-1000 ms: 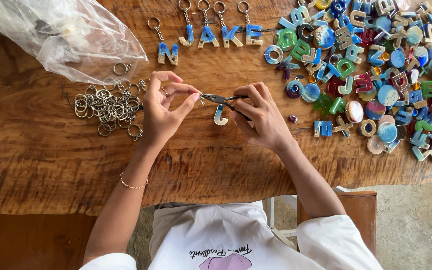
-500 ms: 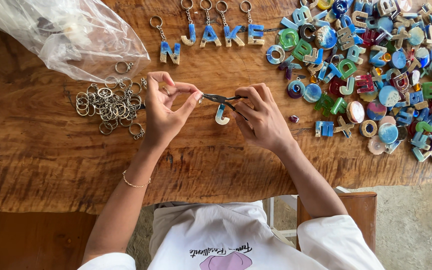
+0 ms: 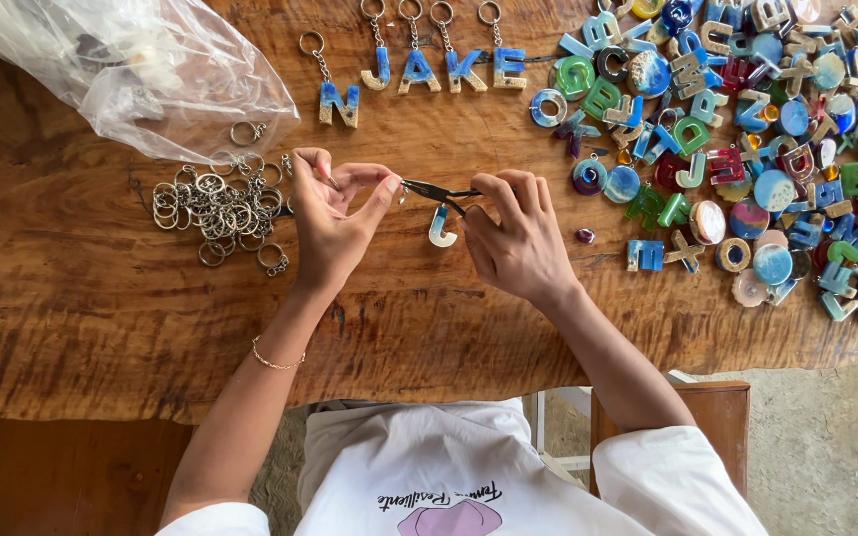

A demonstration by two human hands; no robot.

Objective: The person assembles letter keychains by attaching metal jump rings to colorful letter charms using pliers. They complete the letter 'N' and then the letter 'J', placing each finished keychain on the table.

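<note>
A broad wooden table (image 3: 429, 328) of rough, knotted grain fills the view, its near edge wavy and uneven above a bare stretch of board in front of the hands. At far left lies a crumpled clear plastic bag (image 3: 121, 69). At right a dense heap of resin letters (image 3: 747, 149) in blue, green, red and cream spreads to the table's right edge. Along the far side five finished letter keychains (image 3: 419, 69) lie in a row, each on a short chain with a ring. Just left of the hands sits a loose pile of metal key rings (image 3: 215, 208).

The left hand (image 3: 335, 223) has thumb and forefinger pinched together on something small at the tip of the pliers; what exactly they nip is too small to tell. The right hand (image 3: 513, 238) is curled closed around the slim dark pliers (image 3: 434, 191), which point left. Just below the pliers hangs a small curved white-and-blue letter piece (image 3: 442, 226), between the two hands.
</note>
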